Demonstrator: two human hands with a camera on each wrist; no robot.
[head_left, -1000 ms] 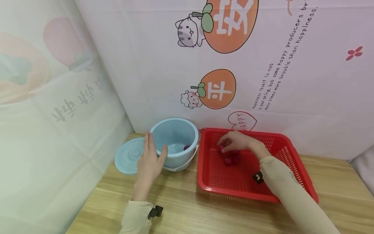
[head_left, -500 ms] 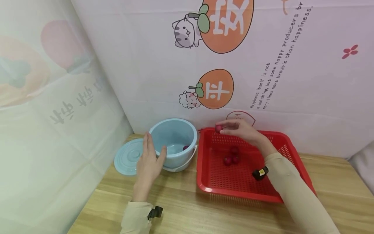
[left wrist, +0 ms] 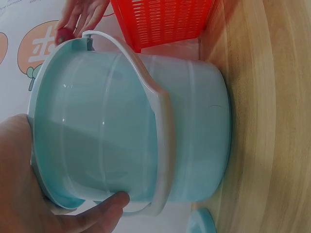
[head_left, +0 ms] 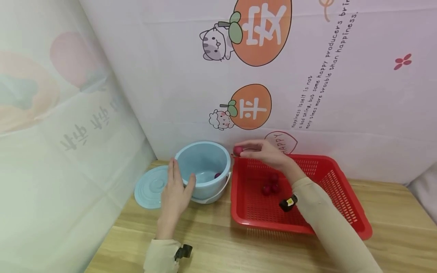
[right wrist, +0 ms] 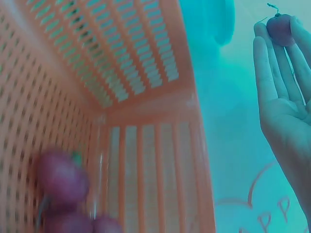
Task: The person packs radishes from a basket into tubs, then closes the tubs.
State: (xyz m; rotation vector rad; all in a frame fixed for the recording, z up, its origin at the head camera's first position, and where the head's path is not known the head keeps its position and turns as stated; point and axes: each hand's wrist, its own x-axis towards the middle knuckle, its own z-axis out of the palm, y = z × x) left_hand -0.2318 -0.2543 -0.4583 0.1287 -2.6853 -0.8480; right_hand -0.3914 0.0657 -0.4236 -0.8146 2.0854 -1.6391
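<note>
My right hand [head_left: 268,155] pinches a small round red radish [head_left: 238,151] between thumb and fingertips, just right of the light blue bucket [head_left: 209,189] and near its rim height. In the right wrist view, a thin curled tail stands out from this radish [right wrist: 281,30]. My left hand [head_left: 175,199] rests against the bucket's left side, fingers straight along the wall and thumb at the rim. Inside the bucket, part of another radish [head_left: 217,175] shows. Below my right hand, several radishes [head_left: 266,189] lie together in the red perforated basket [head_left: 250,212].
A round blue lid [head_left: 148,191] lies flat on the wooden table [head_left: 208,235], left of the bucket. The white bucket handle [left wrist: 165,141] hangs down at the bucket's front. Printed cloth [head_left: 177,76] forms a wall behind, with another on the left.
My right hand has lifted a radish out of the basket and moved it up and left, close to the bucket. My left hand has stayed at the bucket.
</note>
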